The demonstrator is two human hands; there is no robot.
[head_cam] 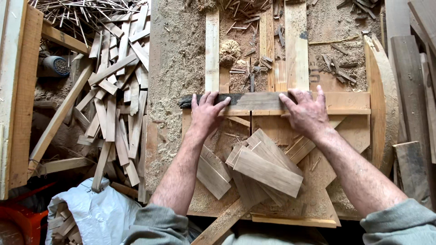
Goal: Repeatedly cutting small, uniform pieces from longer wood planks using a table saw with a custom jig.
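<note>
We press our left hand and right hand, both open and flat, onto a dark-ended wooden slat lying across the sawdust-covered workbench, steadying it; cut offcuts pile near the front edge.
</note>
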